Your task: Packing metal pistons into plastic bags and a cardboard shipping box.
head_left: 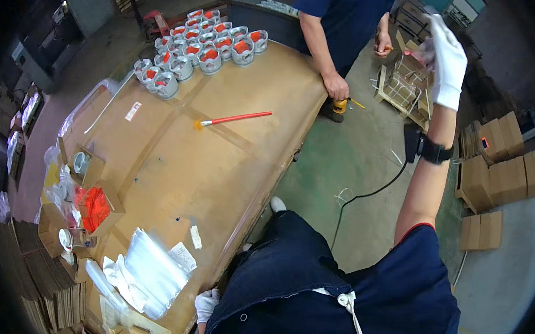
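My right hand (pixel 448 65), in a white glove, is raised high at the upper right, its fingers stretched upward and nothing plain in its grasp. A black band (pixel 435 151) circles that wrist, and a black cable hangs beside it. Low at the table's near edge is my left hand (pixel 207 304), also white-gloved; its fingers are partly hidden. Closest to it on the brown-covered table (pixel 218 163) lies a stack of clear plastic bags (pixel 154 274). A red-handled brush (pixel 233 119) rests mid-table. Grey metal ring-shaped parts (pixel 210 60) with orange inside stand in rows at the far end.
A person (pixel 346 23) stands past the table's far right corner, one hand on a yellow tool (pixel 339 105). Open cartons with an orange bag (pixel 96 209) line the left side. Cardboard boxes (pixel 503 174) are stacked at right, a strapped pallet load (pixel 406 83) behind.
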{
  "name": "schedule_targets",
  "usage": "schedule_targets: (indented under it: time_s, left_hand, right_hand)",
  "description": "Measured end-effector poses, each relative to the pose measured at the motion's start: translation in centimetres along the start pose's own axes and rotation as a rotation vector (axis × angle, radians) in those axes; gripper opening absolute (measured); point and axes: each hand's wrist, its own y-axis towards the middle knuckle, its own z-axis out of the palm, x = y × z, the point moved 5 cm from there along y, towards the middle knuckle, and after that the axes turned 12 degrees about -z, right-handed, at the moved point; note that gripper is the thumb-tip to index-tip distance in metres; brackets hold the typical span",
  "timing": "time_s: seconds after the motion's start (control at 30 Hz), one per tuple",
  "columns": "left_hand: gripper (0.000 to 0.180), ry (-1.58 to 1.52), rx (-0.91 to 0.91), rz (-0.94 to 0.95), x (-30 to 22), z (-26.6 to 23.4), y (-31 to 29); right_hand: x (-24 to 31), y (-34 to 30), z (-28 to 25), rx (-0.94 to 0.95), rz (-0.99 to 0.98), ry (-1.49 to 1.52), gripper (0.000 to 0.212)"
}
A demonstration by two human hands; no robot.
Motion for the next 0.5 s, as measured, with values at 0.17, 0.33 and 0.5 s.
schedule_targets:
  time_s: [0.17, 0.33, 0.5]
  left_hand:
    - [0.042, 0.096, 0.027, -0.091, -6.3, -2.5, -2.0]
    - [0.036, -0.074, 0.022, -0.176, -8.9, 1.1, -1.0]
    - [0.036, -0.004, -0.056, -0.243, -15.8, 1.9, 0.3]
  right_hand:
    - [-9.7, 0.5, 8.2, 0.12, 0.146, 0.022, 0.039]
    - [-14.6, -5.2, 26.2, 0.833, -0.179, -0.195, 0.043]
    - [-17.9, -8.0, 39.0, 1.092, -0.321, -0.262, 0.046]
